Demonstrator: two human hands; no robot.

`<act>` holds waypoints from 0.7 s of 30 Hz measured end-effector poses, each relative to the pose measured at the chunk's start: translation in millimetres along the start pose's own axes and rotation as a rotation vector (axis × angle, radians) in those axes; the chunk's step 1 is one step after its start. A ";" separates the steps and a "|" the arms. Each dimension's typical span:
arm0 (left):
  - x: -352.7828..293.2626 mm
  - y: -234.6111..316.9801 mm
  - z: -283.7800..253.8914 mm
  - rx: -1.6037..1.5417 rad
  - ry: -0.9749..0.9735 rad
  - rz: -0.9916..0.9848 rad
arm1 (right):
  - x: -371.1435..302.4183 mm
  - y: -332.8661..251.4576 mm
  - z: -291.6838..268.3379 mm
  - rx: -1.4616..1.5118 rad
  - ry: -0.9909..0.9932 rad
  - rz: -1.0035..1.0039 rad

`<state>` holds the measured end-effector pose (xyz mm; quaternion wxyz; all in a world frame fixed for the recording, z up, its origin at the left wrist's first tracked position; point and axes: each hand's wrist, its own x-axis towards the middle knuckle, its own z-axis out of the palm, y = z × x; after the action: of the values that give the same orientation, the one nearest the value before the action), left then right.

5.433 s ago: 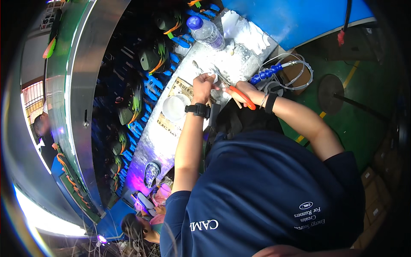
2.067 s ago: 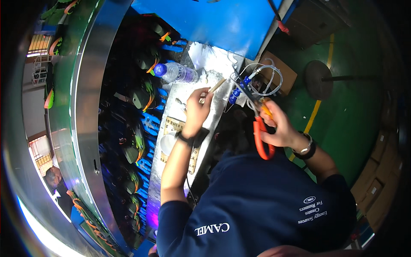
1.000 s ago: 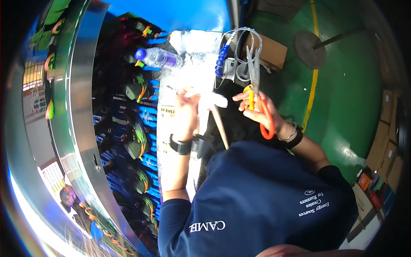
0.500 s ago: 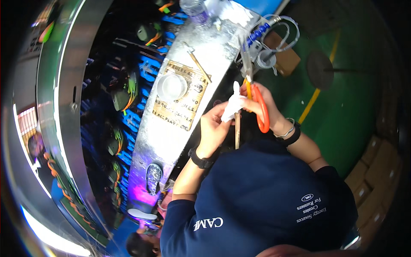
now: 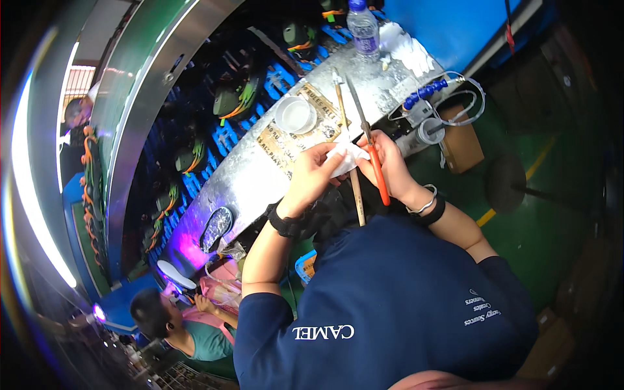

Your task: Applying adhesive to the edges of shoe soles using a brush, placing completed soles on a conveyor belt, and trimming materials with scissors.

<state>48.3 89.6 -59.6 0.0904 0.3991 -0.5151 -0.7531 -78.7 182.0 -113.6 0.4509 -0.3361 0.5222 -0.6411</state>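
My left hand (image 5: 307, 179) pinches one side of a crumpled white tissue or cloth (image 5: 344, 158). My right hand (image 5: 392, 170) meets it from the other side, its fingers closed round orange-handled scissors (image 5: 377, 170) whose long dark blades point away over the bench. A wooden stick (image 5: 357, 198) runs from beneath the tissue toward my body; its upper end is hidden by the tissue and fingers. Just beyond, a thin wooden-handled brush (image 5: 341, 97) lies on printed cardboard (image 5: 268, 148), beside a white round tub (image 5: 296, 116).
The bench (image 5: 250, 179) slants from lower left to upper right. A clear bottle (image 5: 364, 32) and white crumpled tissue (image 5: 408, 52) stand at its far end. A dark sole (image 5: 216, 229) lies nearer left. A conveyor with shoes (image 5: 235, 97) runs alongside. Another person (image 5: 188, 322) sits lower left.
The whole view has swung. The scissors now point up and away in my right hand, their blades plainly visible. Both hands have come closer together over the tissue, which is lower and more bunched.
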 end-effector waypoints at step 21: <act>-62.1 8.5 -38.8 0.820 0.160 -0.009 | -49.9 -62.7 -20.6 0.289 -0.806 0.630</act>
<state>114.3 92.5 -26.8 -0.0398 0.4616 -0.7618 -0.4528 -93.1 238.9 -55.4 0.8281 -0.3172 0.2896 -0.3601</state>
